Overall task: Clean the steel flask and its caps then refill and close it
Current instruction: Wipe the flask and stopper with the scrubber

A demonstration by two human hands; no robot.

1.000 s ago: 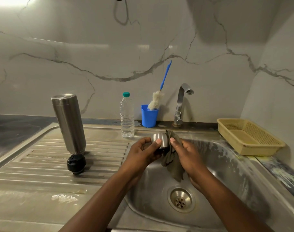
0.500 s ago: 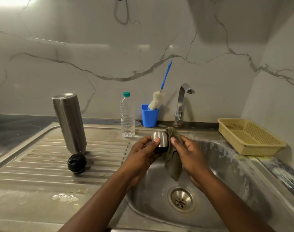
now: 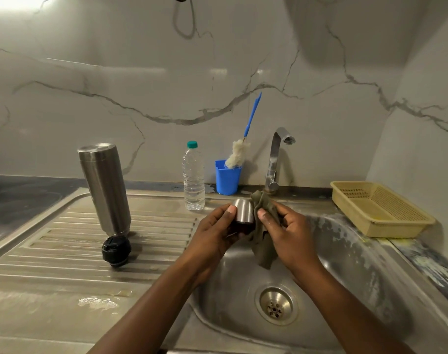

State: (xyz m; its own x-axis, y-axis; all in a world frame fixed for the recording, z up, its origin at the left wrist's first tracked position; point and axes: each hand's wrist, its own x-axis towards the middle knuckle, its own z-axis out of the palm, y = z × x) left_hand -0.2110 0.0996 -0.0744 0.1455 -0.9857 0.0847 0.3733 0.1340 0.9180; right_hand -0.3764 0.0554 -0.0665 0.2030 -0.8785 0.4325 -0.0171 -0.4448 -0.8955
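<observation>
While both hands work above the sink basin, the left hand grips the steel cap, thumb lying across its side, closed top pointing away from the person. Right hand pinches an olive-green cloth against the cap's right side; the loose end of the cloth hangs down toward the drain. Steel flask stands upside down and tilted on the ribbed draining board, to the left of the hands, its mouth resting by the black inner cap. Along the back edge: clear water bottle with a green lid, blue cup holding a bottle brush, then the tap. Yellow basket sits on the worktop right of the basin. Small puddle on the near part of the board.
</observation>
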